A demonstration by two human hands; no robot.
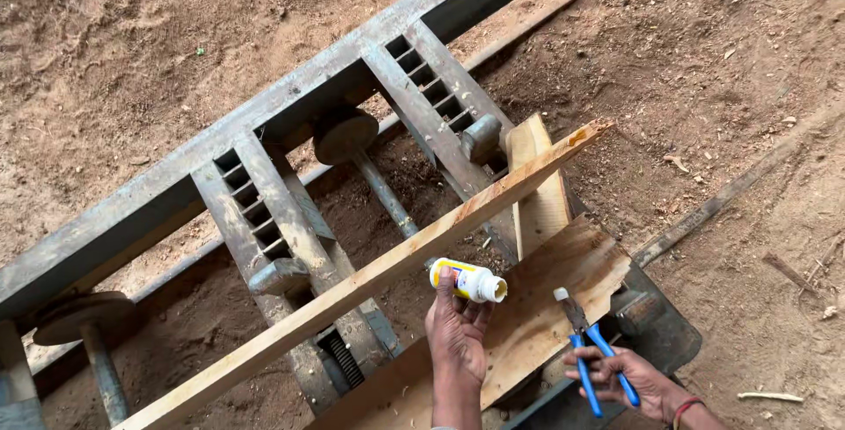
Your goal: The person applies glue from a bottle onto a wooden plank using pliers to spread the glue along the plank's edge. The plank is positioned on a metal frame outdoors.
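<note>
My left hand [457, 331] holds a small white and yellow bottle [468, 279] on its side, its open mouth pointing right. It hovers just below a long wooden plank [370, 276] that lies diagonally across a grey metal clamp frame [264, 210]. My right hand [627, 379] grips blue-handled pliers [591, 351], jaws pointing up-left over a flat brown wooden board [546, 298]. A red band circles my right wrist.
The heavy frame [176, 188] has slotted rails, threaded screws and round handwheels [345, 133]. A short wood block [539, 192] sits under the plank's far end. Sandy ground with wood scraps and a thin rail [731, 192] lies all around.
</note>
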